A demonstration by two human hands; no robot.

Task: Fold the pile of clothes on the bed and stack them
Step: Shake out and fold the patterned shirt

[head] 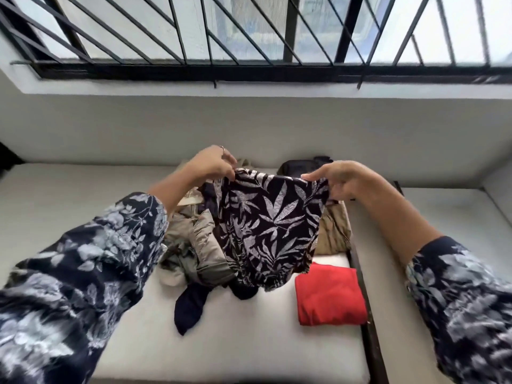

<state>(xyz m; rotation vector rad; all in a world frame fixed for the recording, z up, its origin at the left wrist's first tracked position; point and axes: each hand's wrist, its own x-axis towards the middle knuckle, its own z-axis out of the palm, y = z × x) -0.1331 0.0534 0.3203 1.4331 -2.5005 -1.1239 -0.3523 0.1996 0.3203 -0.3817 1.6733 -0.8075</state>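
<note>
A dark garment with a pale leaf print (271,228) hangs in the air above the bed. My left hand (213,164) pinches its top left corner and my right hand (335,177) pinches its top right edge. Behind and below it lies the unfolded pile (191,245) of beige and khaki clothes, partly hidden by the hanging cloth. A navy piece (189,306) trails from the pile toward me. A folded red garment (329,295) rests flat on the white mattress (249,342) to the right of the pile.
A dark bag (299,167) sits against the wall behind the pile. A second mattress (443,217) lies to the right, across a dark gap (368,314). A barred window (249,37) runs above the wall.
</note>
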